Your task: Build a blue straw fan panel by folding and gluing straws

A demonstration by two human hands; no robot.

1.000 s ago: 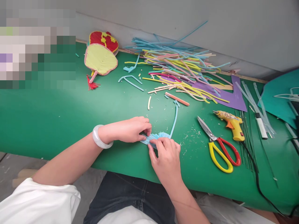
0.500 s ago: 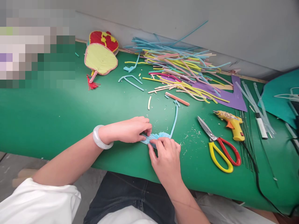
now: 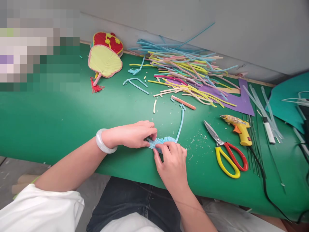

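Note:
On the green table, a light blue ribbed piece [image 3: 166, 139] of pipe cleaner rows lies under my fingers. A single blue strand runs up and away from its right end. My left hand [image 3: 137, 134], with a pale bangle at the wrist, pinches the left end with bent fingers. From the near side, my right hand [image 3: 172, 161] presses thumb and fingertips on the lower middle. Part of the piece is hidden under both hands. Small blue and pale trimmings [image 3: 182, 106] lie just beyond it.
Scissors [image 3: 224, 149] with red and yellow handles and a yellow glue gun [image 3: 238, 129] lie at right, its black cord trailing. Behind is a heap of coloured pipe cleaners [image 3: 183, 67] partly over purple sheet [image 3: 246, 103]. Finished fans [image 3: 105, 61] rest back left; glue sticks [image 3: 272, 112] lie far right.
Both hands stay on the blue piece in nearly the same place. My left thumb has shifted slightly at its left end. Nothing else has visibly moved.

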